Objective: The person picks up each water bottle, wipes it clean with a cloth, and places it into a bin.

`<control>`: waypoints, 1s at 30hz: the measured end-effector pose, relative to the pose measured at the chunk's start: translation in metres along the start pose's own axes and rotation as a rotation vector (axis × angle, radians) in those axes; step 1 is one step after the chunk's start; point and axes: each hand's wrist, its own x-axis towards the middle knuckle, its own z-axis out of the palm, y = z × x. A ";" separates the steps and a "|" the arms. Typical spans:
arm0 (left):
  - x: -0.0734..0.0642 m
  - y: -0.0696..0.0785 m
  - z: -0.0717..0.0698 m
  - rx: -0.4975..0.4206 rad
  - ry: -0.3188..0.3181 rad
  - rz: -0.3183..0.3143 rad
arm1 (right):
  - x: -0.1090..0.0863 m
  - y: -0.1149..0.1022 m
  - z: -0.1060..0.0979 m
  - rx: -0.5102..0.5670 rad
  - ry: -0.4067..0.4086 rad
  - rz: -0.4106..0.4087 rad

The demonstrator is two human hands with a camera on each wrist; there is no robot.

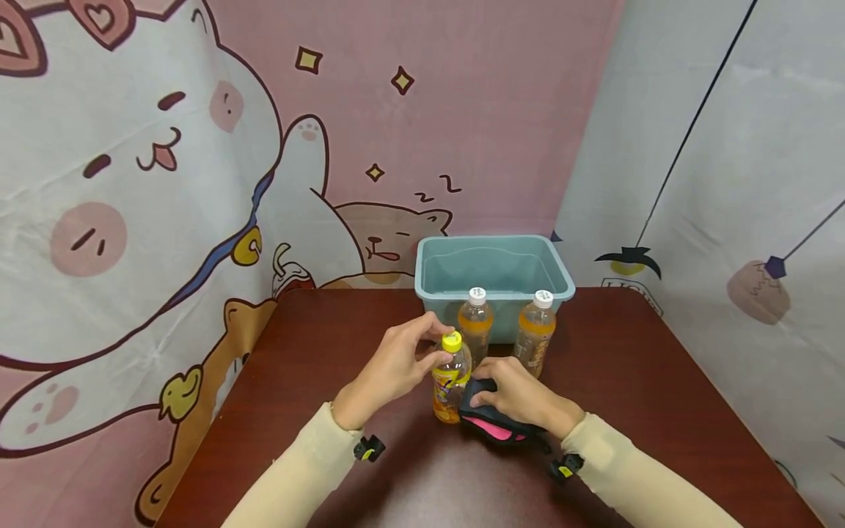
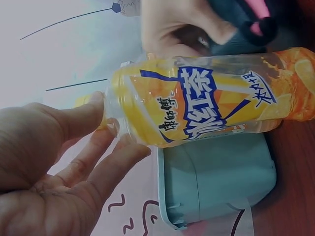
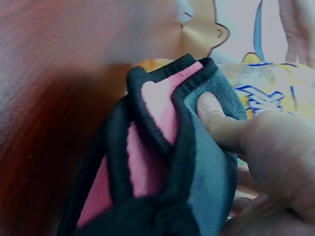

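My left hand (image 1: 405, 359) pinches the neck of a bottle with a yellow cap (image 1: 452, 342), thumb and fingers just below the cap. The bottle (image 2: 197, 98) stands upright and wears a yellow and orange label with blue and white lettering. In my right hand (image 1: 515, 392) is a folded cloth (image 3: 206, 162), dark grey outside, pink inside, edged in black. Thumb and fingers grip its grey side, and in the head view the cloth overlaps the bottle's lower right side. Behind stand two white-capped bottles, one at the left (image 1: 475, 323), one at the right (image 1: 536, 330).
A light blue plastic bin (image 1: 429, 297) stands at the back of the dark red wooden table (image 1: 317, 345), right behind the white-capped bottles. A cartoon-printed curtain (image 1: 495, 110) hangs behind and beside the table.
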 end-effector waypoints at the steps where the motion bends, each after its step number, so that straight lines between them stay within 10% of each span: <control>1: 0.000 0.000 0.000 0.001 0.001 0.003 | 0.000 0.002 0.003 -0.002 -0.014 -0.003; 16: 0.001 0.001 0.001 0.008 -0.007 0.002 | -0.002 0.006 0.014 0.003 -0.070 0.025; 30: 0.002 -0.001 0.001 -0.005 -0.002 0.012 | 0.000 -0.006 -0.008 0.036 0.042 0.064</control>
